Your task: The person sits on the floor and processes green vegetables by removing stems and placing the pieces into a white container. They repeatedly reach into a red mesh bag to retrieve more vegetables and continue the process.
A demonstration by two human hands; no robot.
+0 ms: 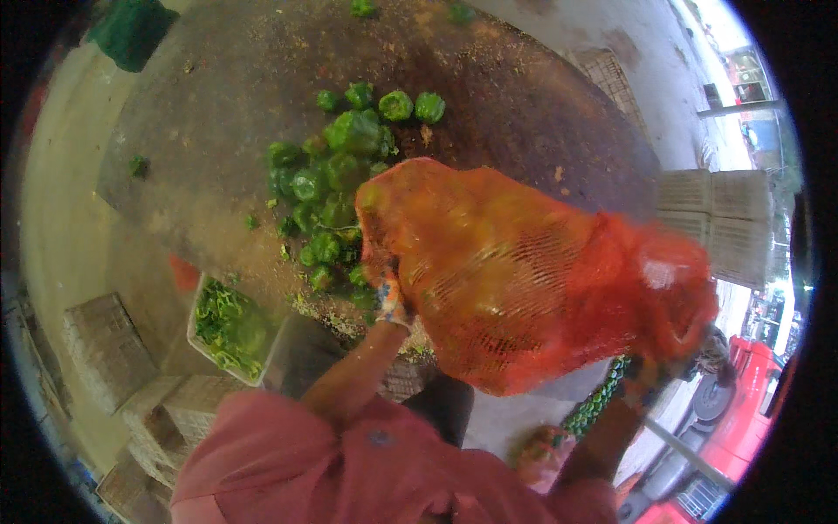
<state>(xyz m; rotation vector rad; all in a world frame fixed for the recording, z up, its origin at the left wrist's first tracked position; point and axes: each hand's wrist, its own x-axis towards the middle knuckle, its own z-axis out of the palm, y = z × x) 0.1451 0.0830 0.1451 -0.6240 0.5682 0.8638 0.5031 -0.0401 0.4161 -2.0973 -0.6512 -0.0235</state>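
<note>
A large red mesh sack (484, 275), bulging with yellowish-green produce, hangs tilted before me over the near side of a dark surface. My left hand (391, 302), in a patterned glove, grips the sack's lower left side. At the right, by the loose, bunched end of the netting, is my right hand (641, 380); it is dark and blurred, and its fingers are partly hidden, but it appears to hold the mesh. Just left of the sack lies a heap of green bell peppers (327, 177), some of them behind it.
A white crate (196, 321) holds green trimmings at lower left. Stacked woven-sided crates (111, 347) stand beyond it, and more crates (713, 216) at right. Several loose peppers (429, 107) dot the dark surface (216, 98). A red vehicle (740, 406) is at far right.
</note>
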